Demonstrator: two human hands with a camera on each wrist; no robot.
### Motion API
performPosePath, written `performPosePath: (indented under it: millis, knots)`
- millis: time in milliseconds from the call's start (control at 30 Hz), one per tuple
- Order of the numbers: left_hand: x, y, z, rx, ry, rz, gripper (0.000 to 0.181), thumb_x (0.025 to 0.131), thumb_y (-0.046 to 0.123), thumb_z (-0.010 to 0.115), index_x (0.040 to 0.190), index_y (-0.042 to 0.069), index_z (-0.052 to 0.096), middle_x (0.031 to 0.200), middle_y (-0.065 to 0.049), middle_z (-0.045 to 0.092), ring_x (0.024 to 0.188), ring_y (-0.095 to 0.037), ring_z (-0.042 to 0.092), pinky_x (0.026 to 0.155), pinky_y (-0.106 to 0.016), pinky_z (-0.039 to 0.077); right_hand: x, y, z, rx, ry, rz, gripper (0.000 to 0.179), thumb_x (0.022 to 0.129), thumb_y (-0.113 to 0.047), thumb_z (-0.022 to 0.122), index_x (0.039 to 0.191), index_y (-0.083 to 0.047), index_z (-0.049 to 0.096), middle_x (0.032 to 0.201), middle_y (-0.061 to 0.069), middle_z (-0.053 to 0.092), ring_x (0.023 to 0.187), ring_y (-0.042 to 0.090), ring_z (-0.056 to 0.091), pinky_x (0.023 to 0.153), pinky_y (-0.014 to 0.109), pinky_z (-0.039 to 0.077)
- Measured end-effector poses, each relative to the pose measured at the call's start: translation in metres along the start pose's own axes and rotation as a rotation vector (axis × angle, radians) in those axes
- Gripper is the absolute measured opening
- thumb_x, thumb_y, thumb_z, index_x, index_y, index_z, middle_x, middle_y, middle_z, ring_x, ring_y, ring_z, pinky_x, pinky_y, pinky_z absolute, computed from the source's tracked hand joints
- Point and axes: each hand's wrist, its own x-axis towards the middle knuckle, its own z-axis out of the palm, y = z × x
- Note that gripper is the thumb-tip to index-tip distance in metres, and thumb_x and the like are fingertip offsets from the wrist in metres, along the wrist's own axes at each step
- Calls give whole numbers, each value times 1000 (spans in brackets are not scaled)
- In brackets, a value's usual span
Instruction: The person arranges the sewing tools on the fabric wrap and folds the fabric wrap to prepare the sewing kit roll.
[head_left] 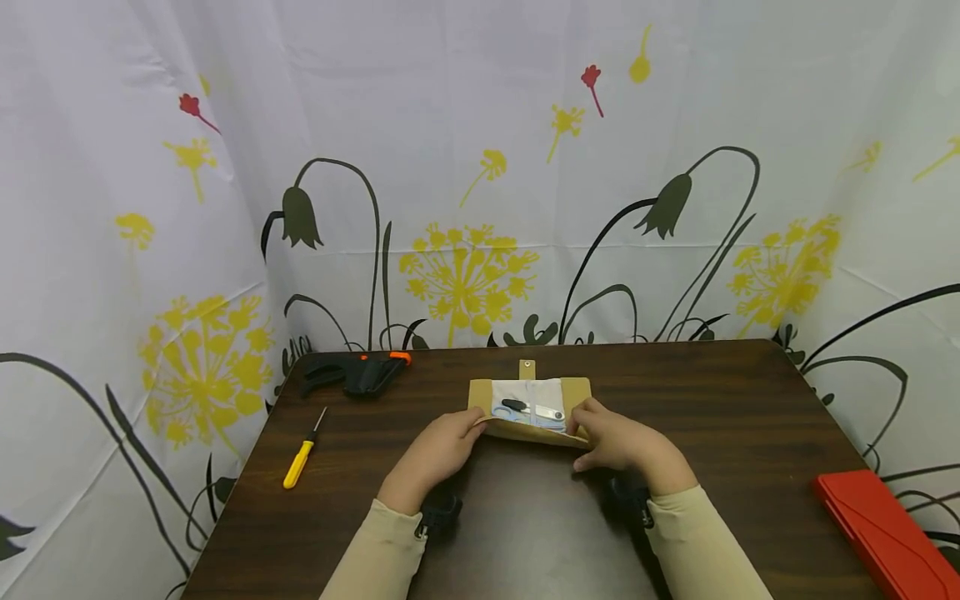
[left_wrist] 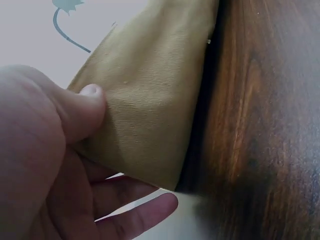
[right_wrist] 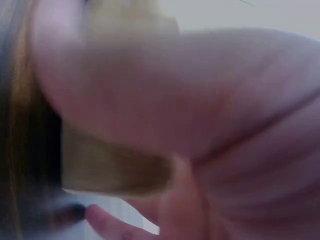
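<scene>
A tan fabric pouch [head_left: 576,390] lies open near the middle of the table, its snap tab [head_left: 527,369] pointing to the back. On its white lining [head_left: 551,389] are small tools: a light blue loop, a black oval part [head_left: 514,405] and a pale grey piece [head_left: 547,412]. My left hand [head_left: 442,450] pinches the pouch's near left corner, thumb on the fabric in the left wrist view and fingers behind it. At the near right corner, my right hand [head_left: 626,442] grips the fabric between thumb and fingers; the right wrist view is blurred.
A yellow-handled screwdriver [head_left: 299,463] lies at the left of the dark wooden table [head_left: 712,417]. Behind it sits a black tool with orange parts [head_left: 360,372]. A red case [head_left: 888,533] lies at the right edge. A flower-patterned curtain [head_left: 450,125] hangs behind the table.
</scene>
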Motion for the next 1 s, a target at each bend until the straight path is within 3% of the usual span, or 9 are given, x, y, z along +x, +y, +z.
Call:
performPosePath:
  millis: [100,200,300,400,500,633,800,933,1000]
  knots:
    - [-2,0,0,7,30,-10,17,114,23,56,103,12,63,74,6,44,68,-13,48,69,-32,43,1,0,-1,-85,59,-47,22,96,-13,83,97,-14,60,98,1,54,85,16,52,79,35,47]
    - [-3,1,0,12,57,-26,16,114,23,57,101,15,61,71,6,41,63,-13,45,63,-31,40,2,1,-3,-122,143,-46,27,100,-16,78,88,-16,55,78,-5,45,74,14,48,69,33,42]
    - [-3,2,-2,19,79,-46,14,113,24,58,101,19,61,69,7,39,61,-13,42,61,-31,37,2,2,-6,-100,178,-9,28,101,-20,78,87,-16,54,72,-6,39,70,15,47,67,33,40]
    - [-2,2,-3,20,87,-63,15,113,25,58,99,20,61,69,7,38,59,-14,42,59,-31,36,3,3,-8,-69,171,30,20,102,-24,77,94,-14,62,74,-5,49,72,16,51,70,36,45]
    - [-2,2,-4,12,78,-81,19,113,25,57,96,20,59,69,7,38,60,-15,43,58,-32,37,2,3,-9,-51,135,68,19,103,-28,77,106,-11,69,82,-2,63,78,16,58,75,40,51]
    - [-3,2,-3,-23,45,-109,21,114,23,56,93,18,58,70,4,44,59,-15,48,57,-32,40,2,4,-6,-28,95,107,37,102,-30,77,126,-1,71,106,9,78,96,22,70,87,47,58]
    - [-5,2,-1,-139,-43,-192,18,114,21,54,100,14,62,76,-5,61,46,-19,57,50,-35,50,5,7,1,39,60,181,61,103,-29,77,148,8,59,139,26,71,114,32,73,89,50,63]
    - [-5,-1,5,-186,-63,-226,17,113,19,57,99,10,64,81,-11,67,39,-18,59,45,-35,53,9,10,9,77,40,232,64,102,-28,77,151,9,56,124,21,75,85,27,74,68,41,63]
    - [-4,-3,9,-194,-53,-227,16,112,18,58,98,10,63,79,-12,67,37,-16,59,43,-33,53,10,11,12,105,34,265,65,102,-27,78,152,7,55,113,16,74,66,24,68,55,37,59]
